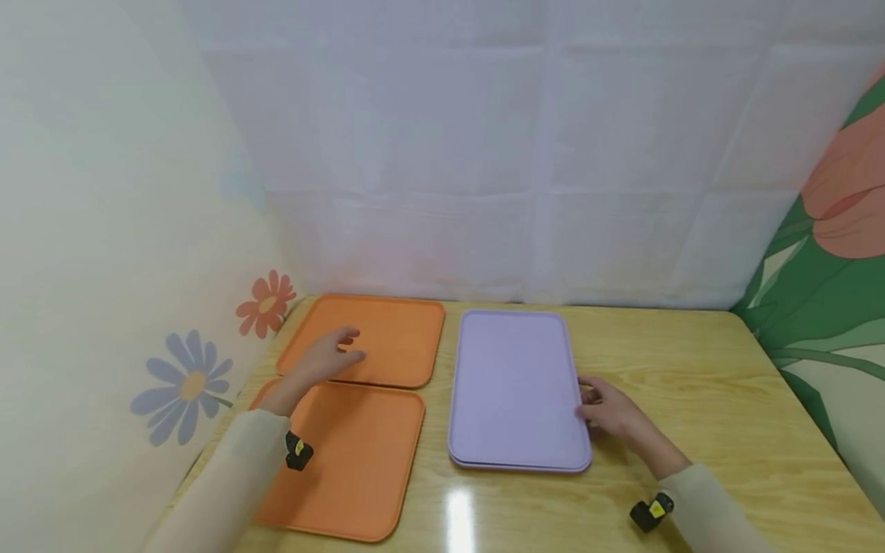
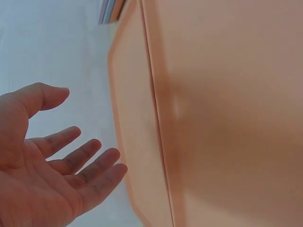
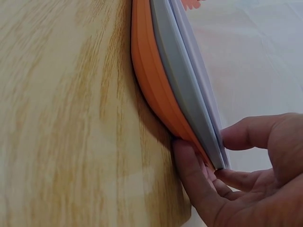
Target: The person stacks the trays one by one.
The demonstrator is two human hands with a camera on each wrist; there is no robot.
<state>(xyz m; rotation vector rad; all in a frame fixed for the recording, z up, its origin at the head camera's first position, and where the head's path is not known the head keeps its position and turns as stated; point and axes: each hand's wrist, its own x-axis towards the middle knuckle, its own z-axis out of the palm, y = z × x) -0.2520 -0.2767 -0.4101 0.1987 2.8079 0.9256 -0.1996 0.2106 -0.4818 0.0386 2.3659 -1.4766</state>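
A stack of trays lies on the table at centre, with a light purple tray [image 1: 515, 384] on top. In the right wrist view, grey tray edges [image 3: 182, 71] and orange tray edges [image 3: 147, 61] show beneath the purple rim [image 3: 199, 66]. My right hand [image 1: 611, 407] grips the stack's right edge, thumb at the purple rim and fingers curled along the side below. My left hand [image 1: 323, 359] is over the far orange tray [image 1: 394, 338], fingers loosely bent and holding nothing. A nearer orange tray [image 1: 353, 461] lies partly under my left forearm.
The wooden table [image 1: 712, 384] extends right of the stack. A white cloth [image 1: 484, 153] hangs behind it. Flower-patterned walls stand at the left [image 1: 187, 392] and right [image 1: 830, 307]. A narrow strip of table separates the orange trays from the stack.
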